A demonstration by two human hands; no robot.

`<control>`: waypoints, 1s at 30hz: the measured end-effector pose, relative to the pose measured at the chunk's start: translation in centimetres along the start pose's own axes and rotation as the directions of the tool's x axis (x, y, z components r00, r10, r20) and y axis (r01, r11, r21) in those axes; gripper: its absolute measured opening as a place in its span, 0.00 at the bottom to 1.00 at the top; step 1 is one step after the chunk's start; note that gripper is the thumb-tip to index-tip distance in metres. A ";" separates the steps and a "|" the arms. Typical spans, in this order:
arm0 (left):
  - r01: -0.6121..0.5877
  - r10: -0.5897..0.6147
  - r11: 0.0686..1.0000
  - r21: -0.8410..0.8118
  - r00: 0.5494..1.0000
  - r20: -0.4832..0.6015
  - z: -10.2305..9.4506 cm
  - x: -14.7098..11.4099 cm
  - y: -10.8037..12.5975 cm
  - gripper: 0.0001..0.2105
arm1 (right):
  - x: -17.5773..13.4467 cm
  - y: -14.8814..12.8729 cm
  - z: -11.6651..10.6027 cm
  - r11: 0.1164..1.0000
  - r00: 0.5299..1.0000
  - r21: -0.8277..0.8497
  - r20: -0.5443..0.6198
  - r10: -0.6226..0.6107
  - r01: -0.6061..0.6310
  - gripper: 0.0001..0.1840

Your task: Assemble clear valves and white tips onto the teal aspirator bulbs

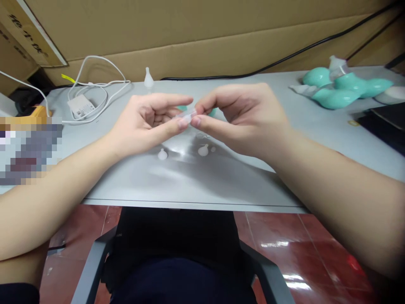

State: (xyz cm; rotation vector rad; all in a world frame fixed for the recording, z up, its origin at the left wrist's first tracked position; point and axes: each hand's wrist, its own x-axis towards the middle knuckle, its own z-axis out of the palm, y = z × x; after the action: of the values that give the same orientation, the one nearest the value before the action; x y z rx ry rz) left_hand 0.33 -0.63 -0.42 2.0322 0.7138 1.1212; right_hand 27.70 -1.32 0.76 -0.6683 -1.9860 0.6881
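A small, clear, tube-like plastic piece is held above the desk between both hands. My left hand has its thumb and a finger closed on the left end, with the index finger stretched out above. At the other end, the thumb and fingertips of my right hand pinch the piece. Below the hands lie a small white bulb-shaped tip, a similar tip and a small white bit. A small clear part sits just behind them. Teal objects behind the fingers are mostly hidden.
Several glossy teal bulbs with whitish nozzles are grouped at the back right, near a black flat object. A taller white nozzle stands at the back. Left lie a white adapter and its looped cable. Cardboard walls the desk's rear.
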 end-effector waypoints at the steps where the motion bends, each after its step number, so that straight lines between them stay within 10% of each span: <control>1: 0.011 -0.011 1.000 -0.018 1.000 -0.005 -0.2 0.1 -0.3 0.31 | 0.1 0.1 -0.2 1.000 0.999 -0.006 -0.031 0.013 -0.013 0.28; 30: -0.005 0.064 0.861 0.509 0.993 -0.099 -1.6 0.3 -2.7 0.20 | 0.5 1.6 -1.7 0.997 0.968 -0.056 -0.247 0.038 -0.054 0.32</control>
State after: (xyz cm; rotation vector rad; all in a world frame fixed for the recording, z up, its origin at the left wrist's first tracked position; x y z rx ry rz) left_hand -1.32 1.76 -1.79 2.4374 1.1324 1.1615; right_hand 29.26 0.51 0.64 -0.7997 -1.7730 0.5438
